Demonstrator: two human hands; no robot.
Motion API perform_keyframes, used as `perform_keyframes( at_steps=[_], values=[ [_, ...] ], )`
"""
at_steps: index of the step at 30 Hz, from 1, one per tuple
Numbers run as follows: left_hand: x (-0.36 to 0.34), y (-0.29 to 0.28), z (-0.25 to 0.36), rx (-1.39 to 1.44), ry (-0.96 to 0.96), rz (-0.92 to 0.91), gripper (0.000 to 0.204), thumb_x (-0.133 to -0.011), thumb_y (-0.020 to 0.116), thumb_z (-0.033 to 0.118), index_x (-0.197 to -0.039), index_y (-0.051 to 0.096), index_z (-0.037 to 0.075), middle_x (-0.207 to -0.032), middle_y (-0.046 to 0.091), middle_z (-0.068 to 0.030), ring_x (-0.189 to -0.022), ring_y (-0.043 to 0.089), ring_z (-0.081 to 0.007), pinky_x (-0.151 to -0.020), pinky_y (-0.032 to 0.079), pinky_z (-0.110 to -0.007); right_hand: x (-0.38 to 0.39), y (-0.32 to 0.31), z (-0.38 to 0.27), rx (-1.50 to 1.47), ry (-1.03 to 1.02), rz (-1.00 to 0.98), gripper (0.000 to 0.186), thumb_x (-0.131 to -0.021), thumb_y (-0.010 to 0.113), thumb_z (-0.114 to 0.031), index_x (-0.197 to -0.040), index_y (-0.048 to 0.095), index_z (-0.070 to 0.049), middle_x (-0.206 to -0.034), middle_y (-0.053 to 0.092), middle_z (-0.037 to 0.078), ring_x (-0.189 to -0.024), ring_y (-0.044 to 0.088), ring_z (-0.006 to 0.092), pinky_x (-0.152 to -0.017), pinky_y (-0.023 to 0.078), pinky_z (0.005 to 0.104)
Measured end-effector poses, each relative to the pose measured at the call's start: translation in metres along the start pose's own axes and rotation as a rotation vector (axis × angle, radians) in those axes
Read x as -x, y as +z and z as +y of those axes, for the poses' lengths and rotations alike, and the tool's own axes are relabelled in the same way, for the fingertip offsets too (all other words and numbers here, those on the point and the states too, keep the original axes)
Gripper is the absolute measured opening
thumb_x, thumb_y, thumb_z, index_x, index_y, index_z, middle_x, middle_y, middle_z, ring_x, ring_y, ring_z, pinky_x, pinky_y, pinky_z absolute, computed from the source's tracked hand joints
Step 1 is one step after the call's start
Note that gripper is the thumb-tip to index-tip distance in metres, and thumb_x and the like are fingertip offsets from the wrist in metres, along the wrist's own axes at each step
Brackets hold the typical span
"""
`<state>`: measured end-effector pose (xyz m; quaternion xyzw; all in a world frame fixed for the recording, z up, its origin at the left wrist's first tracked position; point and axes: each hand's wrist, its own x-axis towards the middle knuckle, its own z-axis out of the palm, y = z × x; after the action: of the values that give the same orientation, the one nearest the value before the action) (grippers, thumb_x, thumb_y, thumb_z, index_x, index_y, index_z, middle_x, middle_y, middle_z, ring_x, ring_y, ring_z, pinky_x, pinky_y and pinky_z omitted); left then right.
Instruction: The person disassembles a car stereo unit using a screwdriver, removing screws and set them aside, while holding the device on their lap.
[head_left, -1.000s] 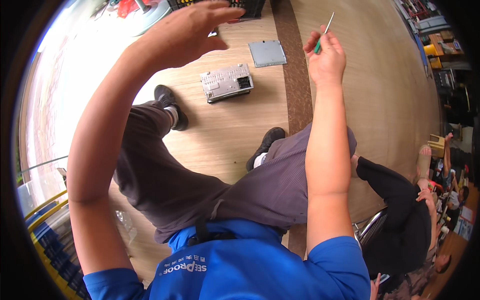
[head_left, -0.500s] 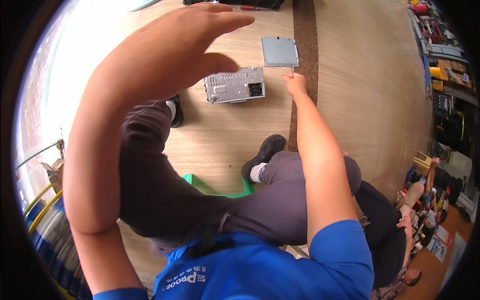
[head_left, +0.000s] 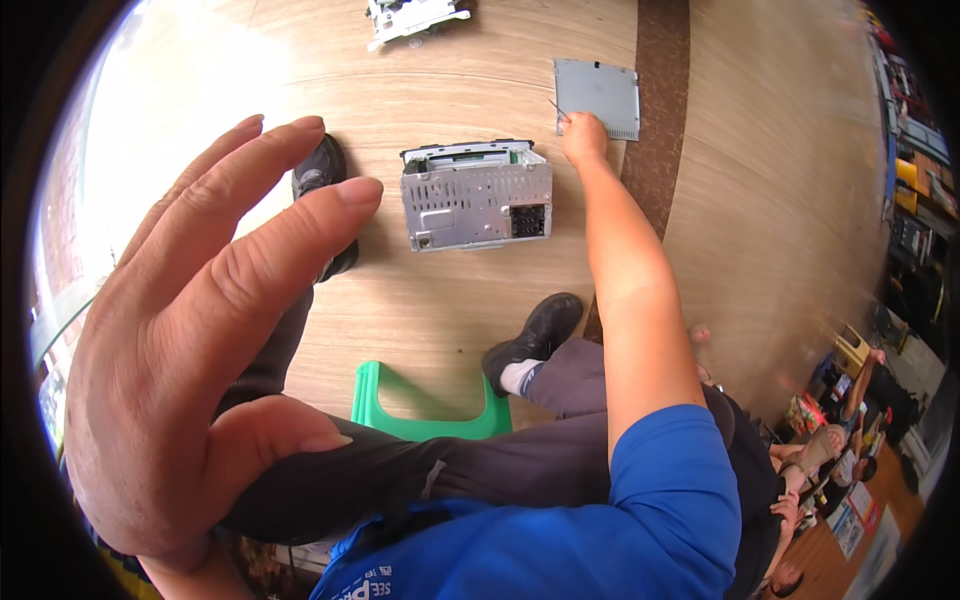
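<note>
My left hand is raised large and close in front of the view, fingers apart, with nothing in it. Farther off, my right hand is closed on a thin metal tool, whose slim tip points up and left; its full kind is hidden by my fingers. That hand is at the lower left edge of a flat grey metal cover plate lying on the floor. Left of my right hand sits a silver car stereo with slotted vents and a black connector block. Its top side is uncovered, showing some green inside.
At the far edge lies a whitish metal mechanism. A green plastic stool is under me, and my black shoes flank the stereo. A dark brown strip crosses the tiled floor. People and cluttered shelves are at right.
My left hand has swung back from above the stereo toward the lower left. My right hand stays by the plate, its tool now tilted left. The view has shifted, bringing the whitish mechanism in.
</note>
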<state>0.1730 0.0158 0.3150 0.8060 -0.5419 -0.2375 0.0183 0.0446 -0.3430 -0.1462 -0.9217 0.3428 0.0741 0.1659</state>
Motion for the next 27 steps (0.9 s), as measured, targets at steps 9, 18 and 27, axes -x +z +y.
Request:
perform_keyframes(
  at_steps=[9,18,27],
  values=[
    [0.001,0.000,0.001,-0.007,-0.015,0.000,0.093,-0.067,0.053,0.073,-0.142,0.051,0.017,-0.146,0.047,-0.0179,-0.137,0.040,-0.0423,-0.108,0.039,-0.055,-0.001,0.006,-0.024,0.123,0.067,0.016,0.018,-0.089,0.062,-0.019,-0.099,0.069,-0.006,-0.107,0.067,0.018,-0.099,0.065,0.0366,-0.087,0.052,0.0462],
    [-0.001,0.001,0.029,0.060,-0.028,0.180,0.071,-0.074,0.077,0.014,-0.139,0.051,0.017,-0.146,0.047,-0.0138,-0.136,0.043,-0.0329,-0.106,0.045,-0.047,0.039,-0.083,-0.019,-0.236,0.144,0.138,0.017,-0.093,0.062,-0.018,-0.092,0.066,-0.001,-0.084,0.070,0.015,-0.079,0.067,0.0271,-0.074,0.051,0.0382],
    [0.000,0.018,0.047,0.132,0.164,0.194,0.057,-0.081,0.074,0.018,-0.133,0.054,0.006,-0.130,0.057,-0.0197,-0.126,0.051,-0.0332,-0.105,0.044,-0.041,0.202,-0.159,-0.106,-0.735,-0.073,-0.209,0.017,-0.091,0.064,-0.016,-0.084,0.066,0.000,-0.066,0.063,0.007,-0.062,0.058,0.0141,-0.059,0.047,0.0339]
  ],
)
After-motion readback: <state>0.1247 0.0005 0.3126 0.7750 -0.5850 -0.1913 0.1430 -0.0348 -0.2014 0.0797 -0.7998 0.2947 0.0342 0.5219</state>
